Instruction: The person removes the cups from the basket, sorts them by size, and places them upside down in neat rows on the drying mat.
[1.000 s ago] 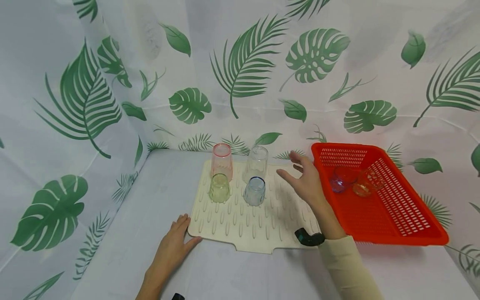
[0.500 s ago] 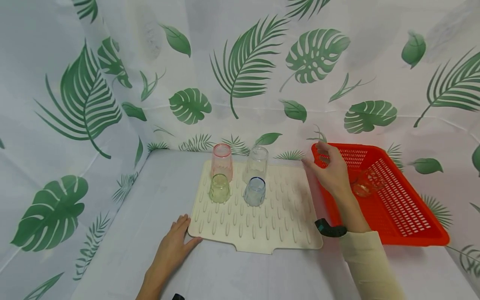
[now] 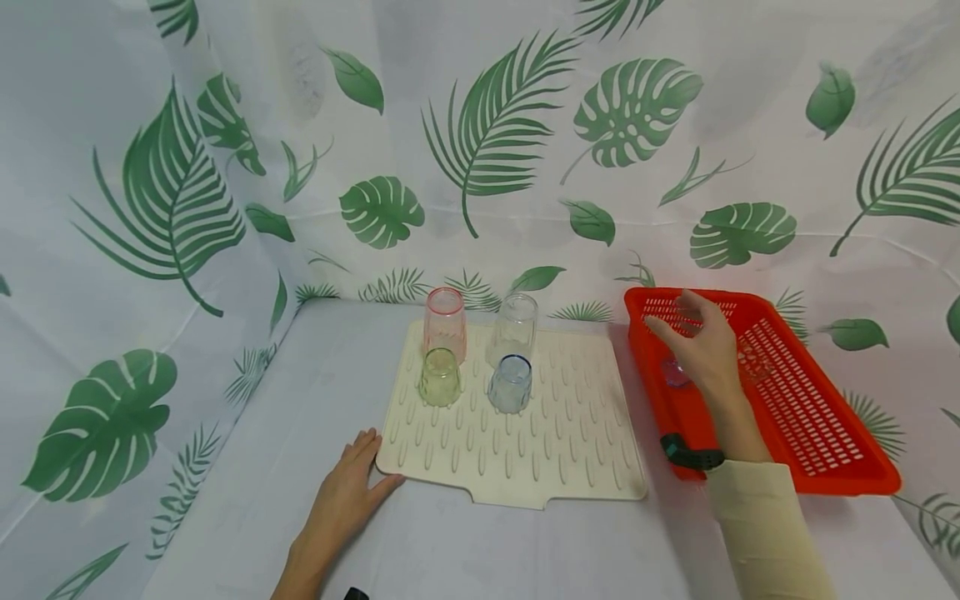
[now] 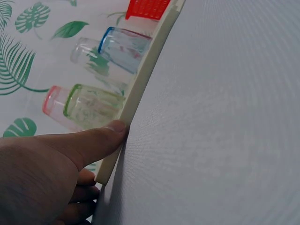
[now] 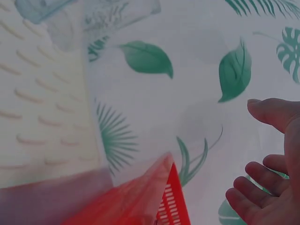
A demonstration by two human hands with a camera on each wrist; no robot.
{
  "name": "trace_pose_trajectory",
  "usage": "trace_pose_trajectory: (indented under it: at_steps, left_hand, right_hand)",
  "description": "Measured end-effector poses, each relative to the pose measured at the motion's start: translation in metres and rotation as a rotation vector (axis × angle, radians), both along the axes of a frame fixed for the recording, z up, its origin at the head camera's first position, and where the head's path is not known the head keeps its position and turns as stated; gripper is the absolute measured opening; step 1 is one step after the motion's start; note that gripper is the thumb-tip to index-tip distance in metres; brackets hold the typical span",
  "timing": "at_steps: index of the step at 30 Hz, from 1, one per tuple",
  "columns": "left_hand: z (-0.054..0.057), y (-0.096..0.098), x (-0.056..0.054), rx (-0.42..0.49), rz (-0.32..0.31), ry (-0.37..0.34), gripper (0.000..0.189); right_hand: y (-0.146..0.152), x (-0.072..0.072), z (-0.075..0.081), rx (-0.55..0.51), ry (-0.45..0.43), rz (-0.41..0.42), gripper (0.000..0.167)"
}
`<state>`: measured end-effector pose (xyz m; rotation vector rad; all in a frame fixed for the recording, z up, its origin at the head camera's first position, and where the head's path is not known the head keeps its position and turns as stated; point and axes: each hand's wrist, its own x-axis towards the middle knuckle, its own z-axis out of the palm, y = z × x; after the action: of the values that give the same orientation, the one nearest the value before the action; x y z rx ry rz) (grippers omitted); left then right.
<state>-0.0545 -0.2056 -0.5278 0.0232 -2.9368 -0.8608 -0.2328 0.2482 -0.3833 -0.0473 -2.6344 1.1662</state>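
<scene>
My left hand (image 3: 341, 487) rests at the near left corner of a cream ribbed drying mat (image 3: 577, 417), its thumb on the front edge and its fingers along the side. In the left wrist view that thumb (image 4: 101, 140) presses the mat's edge. Standing on the mat are a tall pink glass (image 3: 445, 329), a tall clear glass (image 3: 516, 325), a short green glass (image 3: 439, 379) and a short blue glass (image 3: 510, 385). Over the red basket (image 3: 780, 467) hovers my right hand (image 3: 708, 354), fingers spread and holding nothing. A purple glass (image 3: 675, 372) lies below it.
Inside the basket, a clear glass (image 3: 753, 362) is partly hidden behind the right hand. The basket stands to the right of the mat, on a white cloth (image 3: 285, 400). A leaf-patterned curtain (image 3: 487, 225) hangs behind and at the sides.
My right hand has moved rightward from beside the clear glass on the mat to above the basket, staying empty. The left hand and the glasses on the mat have kept their places.
</scene>
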Motion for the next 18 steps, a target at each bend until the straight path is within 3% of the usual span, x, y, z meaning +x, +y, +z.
trace_pose_trajectory:
  at_steps: [7, 18]
  left_hand:
    - [0.002, 0.001, 0.0, 0.011, 0.007, -0.022, 0.076]
    - [0.001, 0.0, 0.001, 0.015, 0.014, -0.028, 0.076]
  right_hand:
    - [0.023, -0.004, -0.007, -0.001, -0.062, -0.059, 0.087]
    - [0.052, -0.007, -0.012, 0.02, -0.118, -0.063, 0.09]
